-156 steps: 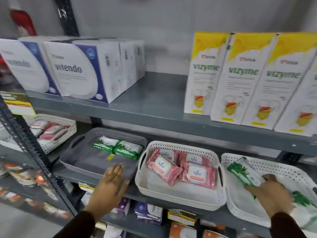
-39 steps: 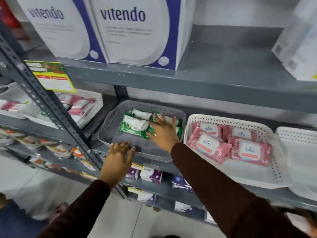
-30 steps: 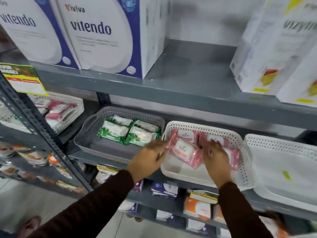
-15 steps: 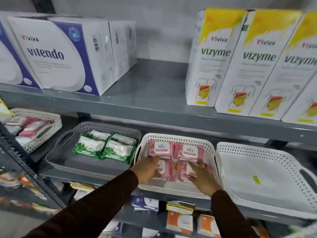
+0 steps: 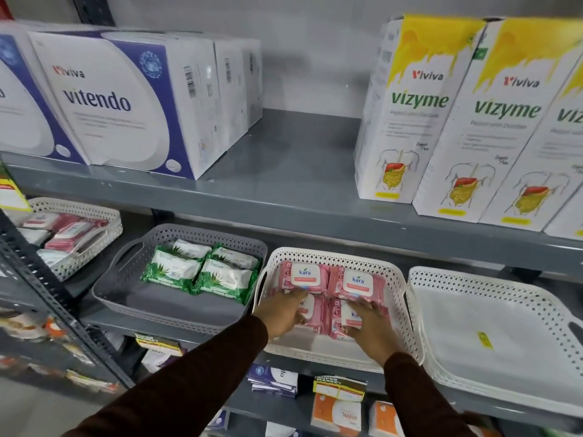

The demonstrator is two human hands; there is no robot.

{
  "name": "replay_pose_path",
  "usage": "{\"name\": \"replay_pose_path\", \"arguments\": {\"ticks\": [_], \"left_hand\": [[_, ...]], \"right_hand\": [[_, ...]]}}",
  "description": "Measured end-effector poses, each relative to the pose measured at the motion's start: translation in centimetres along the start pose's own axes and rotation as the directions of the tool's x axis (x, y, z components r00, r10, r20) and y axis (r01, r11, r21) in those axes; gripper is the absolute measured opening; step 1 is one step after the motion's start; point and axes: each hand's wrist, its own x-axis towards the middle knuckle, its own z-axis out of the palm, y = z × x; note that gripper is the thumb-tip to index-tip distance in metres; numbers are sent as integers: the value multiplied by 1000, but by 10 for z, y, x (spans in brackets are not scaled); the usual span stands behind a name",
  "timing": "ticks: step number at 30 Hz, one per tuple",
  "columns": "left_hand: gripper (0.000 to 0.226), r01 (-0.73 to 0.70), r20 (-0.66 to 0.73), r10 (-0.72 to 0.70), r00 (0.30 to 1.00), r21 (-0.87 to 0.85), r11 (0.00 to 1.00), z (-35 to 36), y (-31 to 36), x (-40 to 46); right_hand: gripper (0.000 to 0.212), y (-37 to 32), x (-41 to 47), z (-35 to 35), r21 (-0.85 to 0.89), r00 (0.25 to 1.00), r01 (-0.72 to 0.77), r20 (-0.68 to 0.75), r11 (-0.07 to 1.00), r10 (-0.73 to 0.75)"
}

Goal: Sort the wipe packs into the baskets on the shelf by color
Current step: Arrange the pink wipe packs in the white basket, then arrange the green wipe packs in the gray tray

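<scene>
Several pink wipe packs [image 5: 358, 280] lie in a two-by-two block in the middle white basket [image 5: 407, 298]. My left hand [image 5: 282, 313] rests flat on the front left pink pack. My right hand [image 5: 370, 321] lies flat on the front right pink pack [image 5: 337, 323]. Fingers of both hands are spread, pressing rather than gripping. Several green wipe packs [image 5: 202, 271] sit at the back of the grey basket [image 5: 126, 279] to the left. The white basket [image 5: 504, 342] on the right holds no packs, only a small yellow sticker.
The upper shelf [image 5: 284, 190] carries white-and-blue boxes [image 5: 126, 102] on the left and yellow-topped boxes [image 5: 426, 121] on the right. Another white basket [image 5: 94, 244] with pink packs sits far left behind a slanted metal upright [image 5: 47, 288]. Boxed goods fill the shelf below.
Five seconds ago my right hand held a green pack in the right basket; that basket now holds none. In the last second both hands moved to the pink packs and squared them into a block.
</scene>
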Motion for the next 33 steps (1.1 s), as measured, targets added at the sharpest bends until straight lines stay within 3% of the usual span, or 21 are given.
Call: {"name": "replay_pose_path", "arguments": {"ticks": [3,7,12,14,16,19,24,29,33], "left_hand": [[65,-58,-70,61,996,46,997,-11,-5,-13],[59,-67,-363,80,928,47,997,-44,-40,-50],[57,222,-474,-173,863,50,974,-89,-151,-104],[55,322,-446,-260,856,66,944,-102,-189,-116],[55,332,-374,-256,891,156,930,-110,-213,-116],[55,402,-215,-352,911,266,876,-116,-226,-111],[55,429,-91,-420,903,244,870,-116,-231,-116],[51,443,36,-467,884,257,859,-109,-240,-122],[51,402,70,-424,903,213,891,-108,-253,-121]], "right_hand": [[63,-5,-8,-4,-47,998,-59,6,997,59],[70,-42,-14,-3,-204,995,-48,-94,978,30],[61,-154,-11,35,-53,897,396,-191,917,-399],[57,-196,2,57,-37,837,527,-149,849,-526],[56,-227,20,78,-68,815,571,-72,818,-575],[58,-255,50,104,-204,852,519,41,830,-523],[62,-262,71,122,-353,912,408,211,842,-353],[58,-262,67,125,-227,889,385,353,895,-293],[68,-261,73,123,-135,882,371,362,919,-303]]}}
